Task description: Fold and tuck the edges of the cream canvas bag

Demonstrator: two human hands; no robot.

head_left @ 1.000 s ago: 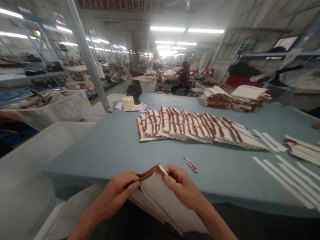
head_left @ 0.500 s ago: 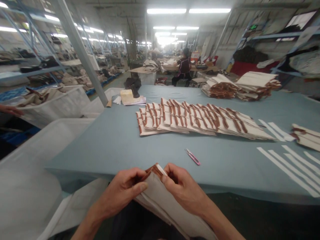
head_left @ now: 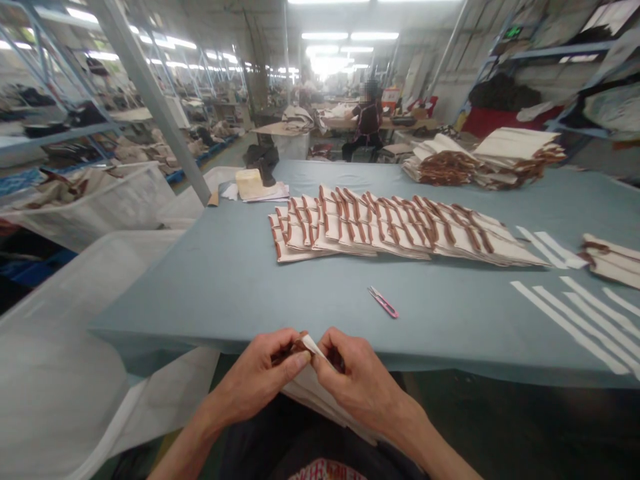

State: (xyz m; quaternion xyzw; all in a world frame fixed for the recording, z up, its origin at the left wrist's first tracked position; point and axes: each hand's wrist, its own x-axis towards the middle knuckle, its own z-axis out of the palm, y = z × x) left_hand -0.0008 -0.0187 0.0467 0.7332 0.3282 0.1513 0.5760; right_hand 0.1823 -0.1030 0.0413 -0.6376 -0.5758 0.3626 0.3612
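Both of my hands pinch the top corner of a cream fabric piece with brown trim (head_left: 311, 395), held over my lap just in front of the table's near edge. My left hand (head_left: 263, 377) grips it from the left, thumb and fingers closed on the brown trim. My right hand (head_left: 355, 380) is closed on the white corner from the right. Most of the fabric hangs down behind my hands. A small pink thread snip (head_left: 383, 302) lies on the grey-blue table (head_left: 225, 287) a little beyond my right hand.
A fanned row of similar trimmed pieces (head_left: 395, 227) lies across the table's middle. Stacks of them (head_left: 480, 160) sit at the far right. White strips (head_left: 575, 313) lie at the right. White bins (head_left: 65, 320) stand to my left. A seated person (head_left: 367, 123) works far off.
My hands have drawn closer together on the fabric's top corner and the piece has dropped lower toward my lap. The camera has tilted slightly, so the table sits higher in view.
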